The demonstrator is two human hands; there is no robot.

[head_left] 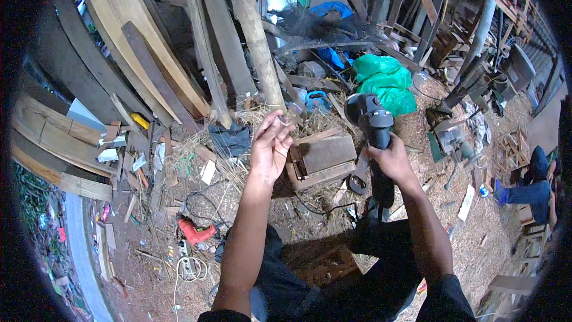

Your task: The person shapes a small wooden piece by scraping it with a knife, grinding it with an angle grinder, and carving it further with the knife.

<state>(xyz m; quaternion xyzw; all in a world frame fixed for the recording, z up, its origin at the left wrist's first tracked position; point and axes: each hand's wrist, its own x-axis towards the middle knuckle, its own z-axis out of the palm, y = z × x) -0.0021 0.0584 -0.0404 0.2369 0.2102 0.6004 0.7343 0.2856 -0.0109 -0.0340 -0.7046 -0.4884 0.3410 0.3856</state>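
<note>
My right hand (394, 158) grips the body of a black angle grinder (378, 128), raised with its disc end pointing away from me. My left hand (271, 149) is lifted, palm towards me, its fingers loosely curled and apart; I make out no object in it. Between and beyond the hands, a wooden block (326, 158), box-like with a dark slot on its left side, rests on the littered ground. A dark round-ended piece (356, 185) lies between that block and the grinder.
A red power drill (195, 231) lies left of my legs by a white power strip (189, 267). Planks (143, 42) and a pole (256, 36) lean at the back. Green bags (387, 83) sit beyond the grinder. Another person's leg (524, 194) is at right.
</note>
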